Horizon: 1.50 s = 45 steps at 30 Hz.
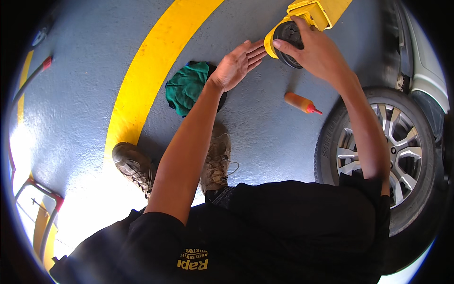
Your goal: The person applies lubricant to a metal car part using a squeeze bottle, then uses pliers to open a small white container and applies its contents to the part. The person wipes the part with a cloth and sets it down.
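My right hand (324,54) is closed on a black round pad (287,37), its thumb on the pad's face and its fingers over the top edge. The pad sits in a yellow metal ring (269,43), tilted so its face turns partly toward me. Behind it is a yellow metal bracket (309,10). My left hand (236,65) is open, palm up, with its fingers stretched out to the ring's left side; whether the fingertips touch it I cannot tell. Below that hand, a crumpled green cloth (187,87) lies over something dark on the floor.
An orange bottle (299,102) with a red nozzle lies on the grey floor (265,137). At right stands a vehicle wheel (331,137) with a silver rim. A yellow stripe (137,90) curves past my boots (217,161). Red-tipped metal bars (35,75) are at far left.
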Tool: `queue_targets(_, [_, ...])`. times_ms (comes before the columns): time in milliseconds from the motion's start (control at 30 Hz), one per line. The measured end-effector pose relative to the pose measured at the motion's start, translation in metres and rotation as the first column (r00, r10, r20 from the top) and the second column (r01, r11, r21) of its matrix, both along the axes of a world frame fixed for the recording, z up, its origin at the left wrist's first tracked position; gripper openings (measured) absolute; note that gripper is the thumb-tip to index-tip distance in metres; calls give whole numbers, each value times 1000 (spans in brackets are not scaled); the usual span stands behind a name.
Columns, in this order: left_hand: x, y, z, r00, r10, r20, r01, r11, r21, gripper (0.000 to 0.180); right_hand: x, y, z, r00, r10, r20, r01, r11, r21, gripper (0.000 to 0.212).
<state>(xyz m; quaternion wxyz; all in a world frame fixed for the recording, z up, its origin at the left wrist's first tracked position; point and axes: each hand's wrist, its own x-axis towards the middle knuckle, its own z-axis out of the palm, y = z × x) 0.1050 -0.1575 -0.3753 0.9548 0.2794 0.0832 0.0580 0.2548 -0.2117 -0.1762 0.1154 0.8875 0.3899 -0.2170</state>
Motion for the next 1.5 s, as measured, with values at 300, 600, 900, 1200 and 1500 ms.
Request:
queue_targets(300, [2, -1, 0, 1000, -14, 20, 14, 1000, -11, 95, 23, -11, -7, 941, 336, 27, -337, 933, 124, 77])
queue_targets(600, [2, 1, 1, 999, -19, 49, 19, 1000, 1, 92, 28, -17, -2, 719, 694, 33, -694, 720, -13, 75])
queue_targets(900, [2, 1, -1, 999, -23, 42, 26, 998, -60, 85, 10, 3, -1, 976, 215, -26, -217, 974, -68, 83])
queue_targets(1200, [2, 1, -3, 998, -46, 33, 47, 999, -15, 86, 12, -7, -8, 958, 264, 107, -263, 964, -30, 89])
queue_targets(1500, [1, 0, -2, 999, -49, 16, 49, 999, 12, 88, 28, -9, -7, 727, 655, 204, -667, 745, -13, 91])
